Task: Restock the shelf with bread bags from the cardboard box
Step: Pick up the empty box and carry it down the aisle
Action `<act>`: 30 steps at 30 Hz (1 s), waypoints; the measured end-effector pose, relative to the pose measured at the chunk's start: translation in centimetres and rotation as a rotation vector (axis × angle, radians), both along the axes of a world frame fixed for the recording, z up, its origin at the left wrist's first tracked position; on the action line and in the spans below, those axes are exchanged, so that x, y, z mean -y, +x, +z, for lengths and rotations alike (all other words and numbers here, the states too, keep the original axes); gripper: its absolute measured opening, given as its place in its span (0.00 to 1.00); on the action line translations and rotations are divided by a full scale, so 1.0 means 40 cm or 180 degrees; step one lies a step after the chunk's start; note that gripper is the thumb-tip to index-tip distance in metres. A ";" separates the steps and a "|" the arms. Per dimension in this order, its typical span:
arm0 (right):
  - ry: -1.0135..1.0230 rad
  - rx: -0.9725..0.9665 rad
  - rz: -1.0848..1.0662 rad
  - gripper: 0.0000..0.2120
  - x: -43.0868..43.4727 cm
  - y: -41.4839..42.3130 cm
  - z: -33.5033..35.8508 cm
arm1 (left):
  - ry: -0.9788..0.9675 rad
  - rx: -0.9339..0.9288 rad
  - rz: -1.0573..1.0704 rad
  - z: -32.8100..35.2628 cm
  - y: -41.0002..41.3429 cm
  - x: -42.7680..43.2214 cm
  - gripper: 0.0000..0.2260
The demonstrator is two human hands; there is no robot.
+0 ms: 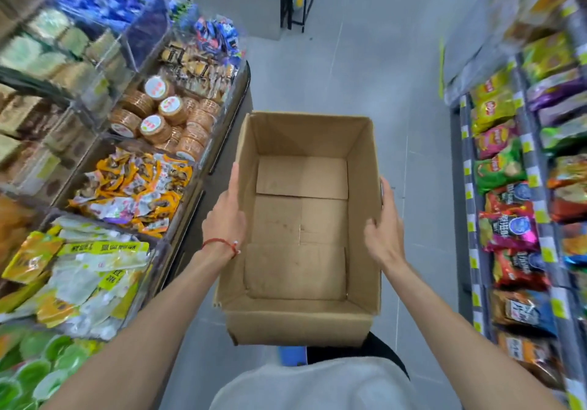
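An open cardboard box (301,130) hangs in front of me over the aisle floor, flaps down, with only its bare bottom showing inside. My left hand (226,209) presses flat against the outside of the box's left wall, fingers straight and pointing away from me. My right hand (388,219) lies against the right wall in the same way, fingers straight along the outside and thumb spread over the rim. The box is carried between the two palms. No bread bags can be seen in the box.
A low display (219,123) on the left holds bins of wrapped snacks, round biscuit packs (165,114) and yellow-white pouches (95,270). On the right stands a shelf rack (470,187) full of crisp bags. Grey tiled floor (317,69) runs ahead between them.
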State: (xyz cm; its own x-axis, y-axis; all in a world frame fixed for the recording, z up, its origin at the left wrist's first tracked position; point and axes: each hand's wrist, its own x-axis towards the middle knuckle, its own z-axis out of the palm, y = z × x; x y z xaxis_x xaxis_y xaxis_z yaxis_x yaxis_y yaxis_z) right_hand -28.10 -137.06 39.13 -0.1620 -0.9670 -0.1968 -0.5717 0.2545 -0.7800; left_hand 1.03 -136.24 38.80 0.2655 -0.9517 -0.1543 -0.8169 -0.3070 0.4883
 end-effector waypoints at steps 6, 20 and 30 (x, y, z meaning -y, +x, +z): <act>0.0030 0.0047 -0.0080 0.45 0.349 0.028 -0.057 | 0.0161 0.0142 -0.0015 -0.027 0.023 0.366 0.46; 0.0122 -0.0160 -0.0070 0.47 1.191 0.111 -0.050 | 0.0170 0.0175 -0.0029 -0.013 0.099 1.202 0.47; 0.0246 -0.0149 -0.0112 0.47 1.782 0.223 -0.020 | 0.0257 0.0130 -0.0049 0.000 0.211 1.799 0.46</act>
